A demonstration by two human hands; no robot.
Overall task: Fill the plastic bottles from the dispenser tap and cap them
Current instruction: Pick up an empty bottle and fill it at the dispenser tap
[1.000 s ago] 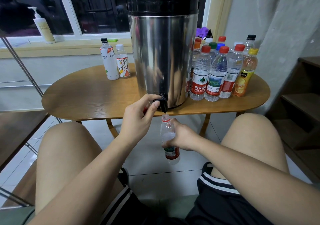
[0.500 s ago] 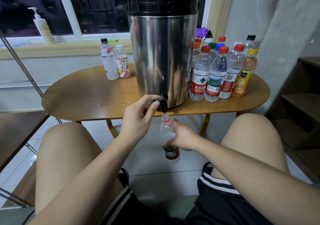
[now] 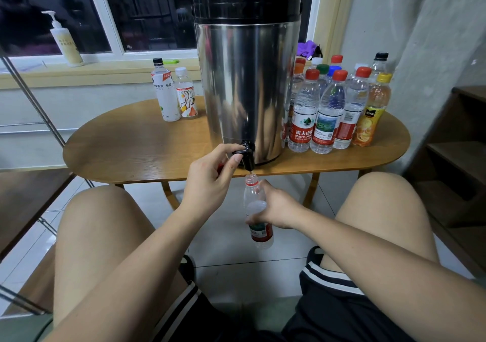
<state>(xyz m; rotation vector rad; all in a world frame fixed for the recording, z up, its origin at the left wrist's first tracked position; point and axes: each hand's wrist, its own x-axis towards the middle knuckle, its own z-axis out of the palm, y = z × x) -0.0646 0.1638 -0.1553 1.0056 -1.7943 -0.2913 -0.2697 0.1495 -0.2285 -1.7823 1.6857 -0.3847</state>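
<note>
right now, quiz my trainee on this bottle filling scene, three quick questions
1. True or false: the bottle under the tap is capped.
2. The right hand grips: A the tap, B the bottle, C a cap.
3. How many bottles stand on the table left of the dispenser?

Key: 1 false; 2 B; 3 two.
</note>
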